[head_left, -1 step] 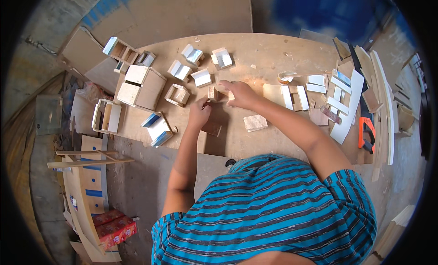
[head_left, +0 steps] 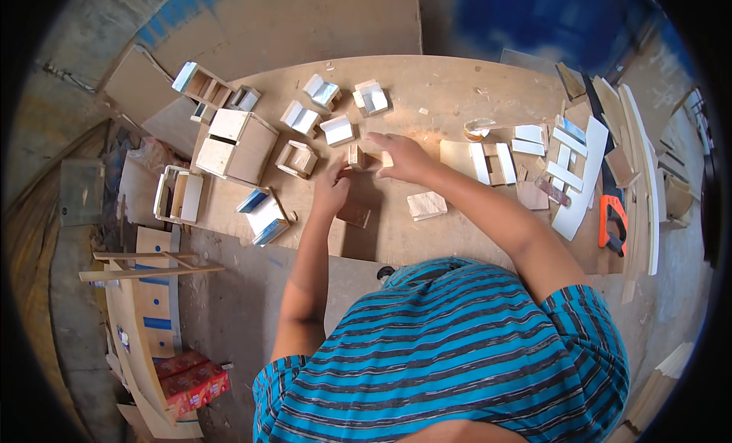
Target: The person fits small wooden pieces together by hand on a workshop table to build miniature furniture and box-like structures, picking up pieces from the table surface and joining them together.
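Two small pale wooden pieces lie close together at the middle of the workbench [head_left: 450, 85]. The left one is a little open-fronted wooden block [head_left: 355, 156]. My left hand [head_left: 332, 190] is beside it, fingers stretched toward its left side and thumb apart; whether the fingertips touch it is unclear. My right hand [head_left: 408, 161] comes from the right with forefinger and thumb spread. In the gap between them shows the other piece, a small light wooden block [head_left: 387, 160]. A darker flat wood piece [head_left: 354, 214] lies in shadow near my left wrist.
Several miniature wooden chairs, among them one chair [head_left: 337, 130], stand behind and left. A wooden box [head_left: 236, 144] is at left. Right are white strips [head_left: 564, 168], a glue pot [head_left: 479, 129], an orange-handled saw [head_left: 612, 223] and long boards [head_left: 640, 168]. A flat block [head_left: 427, 206] lies below my right forearm.
My left hand's fingers have loosened from a curled shape and stretched forward beside the small block. My right hand has barely moved.
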Available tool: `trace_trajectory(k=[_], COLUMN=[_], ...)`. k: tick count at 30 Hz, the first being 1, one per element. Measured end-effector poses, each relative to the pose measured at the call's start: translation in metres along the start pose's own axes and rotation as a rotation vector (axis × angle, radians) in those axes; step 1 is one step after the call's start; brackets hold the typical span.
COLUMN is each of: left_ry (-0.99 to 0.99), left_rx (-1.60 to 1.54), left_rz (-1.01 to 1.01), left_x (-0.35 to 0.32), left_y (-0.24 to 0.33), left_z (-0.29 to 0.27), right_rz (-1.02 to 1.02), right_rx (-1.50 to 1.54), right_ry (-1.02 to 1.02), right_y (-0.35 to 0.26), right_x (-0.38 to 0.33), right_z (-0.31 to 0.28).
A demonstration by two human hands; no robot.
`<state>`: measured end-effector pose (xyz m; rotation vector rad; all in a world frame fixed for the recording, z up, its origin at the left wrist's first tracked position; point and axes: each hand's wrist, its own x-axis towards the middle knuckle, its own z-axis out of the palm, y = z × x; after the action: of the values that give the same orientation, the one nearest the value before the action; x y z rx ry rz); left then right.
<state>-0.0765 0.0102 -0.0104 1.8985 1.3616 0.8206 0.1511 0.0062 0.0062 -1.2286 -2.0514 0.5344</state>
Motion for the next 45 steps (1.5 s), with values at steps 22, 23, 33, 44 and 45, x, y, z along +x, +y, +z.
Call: trace_trajectory(k=[22,23,33,44,45], left_ry=[0.000,0.023,0.082,0.039,0.051], left_rx=[0.173,0.109,0.063,-0.206,-0.236], left_rz=[0.094,0.154,0.349,0.299,0.260], left_x=[-0.088,-0.089,-0.099,-0.091,-0.091], left_y=[0.043,0.048,0.144,0.134,0.129], left_z=[-0.017,-0.016,-0.023,0.014,0.016], right_rz=[0.257,0.173,0.364,0.256,0.261], right_rx=[0.348,0.345,0.744,0.765,0.768], right_ry=[-0.040,-0.018,0.041,0.304,0.305], right_y=[-0.070,-0.077,-0.114,-0.110,-0.100], right_x=[-0.099,-0.097,-0.088,-0.097,-0.103], right_z=[-0.041,-0.040,-0.073,-0.103,-0.101])
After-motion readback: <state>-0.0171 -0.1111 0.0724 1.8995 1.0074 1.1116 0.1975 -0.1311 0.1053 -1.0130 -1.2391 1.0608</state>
